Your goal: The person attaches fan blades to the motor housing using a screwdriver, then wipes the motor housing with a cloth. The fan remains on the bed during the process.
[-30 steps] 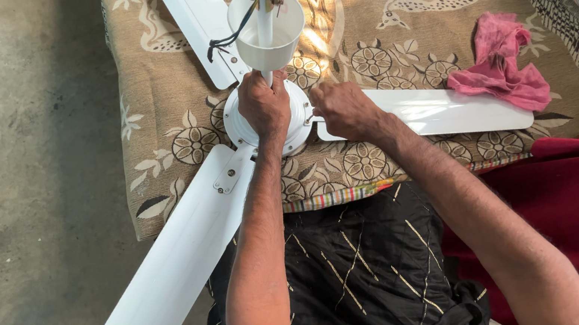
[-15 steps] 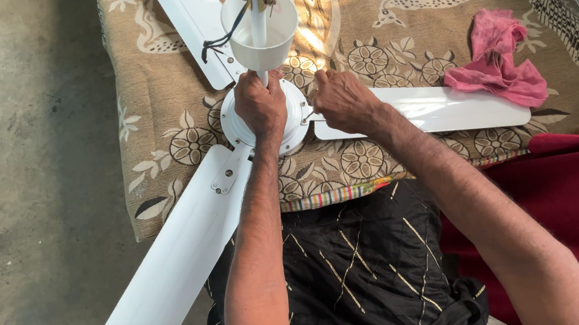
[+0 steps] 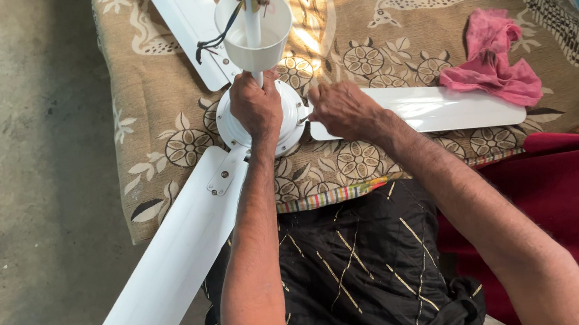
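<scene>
Fan motor hub (image 3: 291, 121) mostly hidden under both hands, left (image 3: 256, 107) and right (image 3: 341, 110)

Fan hub (image 3: 290, 113) mostly under left hand (image 3: 256, 107); downrod top cropped.

I see soft, even daylight over most of the scene, bright enough to read textures sharply. A warm sunlit patch glares on the patterned blanket (image 3: 391, 27) just behind the white canopy cup (image 3: 254, 31). The fan blade (image 3: 440, 107) at right shines with mild glare. The concrete floor (image 3: 13, 186) at left sits dimmer. Focus holds throughout; slight wide-angle stretch shows at the edges.
</scene>
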